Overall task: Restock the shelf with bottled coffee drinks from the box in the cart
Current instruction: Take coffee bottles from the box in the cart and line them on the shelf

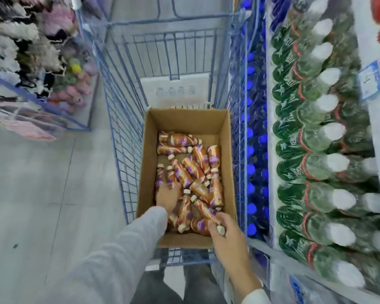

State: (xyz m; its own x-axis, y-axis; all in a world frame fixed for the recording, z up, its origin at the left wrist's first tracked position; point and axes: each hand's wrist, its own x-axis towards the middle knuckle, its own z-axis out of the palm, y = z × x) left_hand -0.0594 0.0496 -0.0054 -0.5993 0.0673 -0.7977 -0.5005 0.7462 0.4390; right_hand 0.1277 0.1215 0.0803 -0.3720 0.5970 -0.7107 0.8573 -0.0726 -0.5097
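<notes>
An open cardboard box (225, 137) stands in the blue wire cart (119, 119) and holds several brown-and-purple coffee bottles (191, 170) lying loose. My left hand (167, 197) reaches down into the box's near left side and lies over the bottles there; its fingers are hidden among them, so its hold is unclear. My right hand (227, 235) at the box's near edge grips one coffee bottle (206, 210) by its white-capped neck.
To the right runs a shelf (270, 137) packed with green-labelled clear bottles (312, 150) and blue-capped bottles (250, 150). A white box (173, 88) sits further forward in the cart. A blue wire bin of plush toys (37, 62) stands on the left. Grey floor (42, 183) lies between.
</notes>
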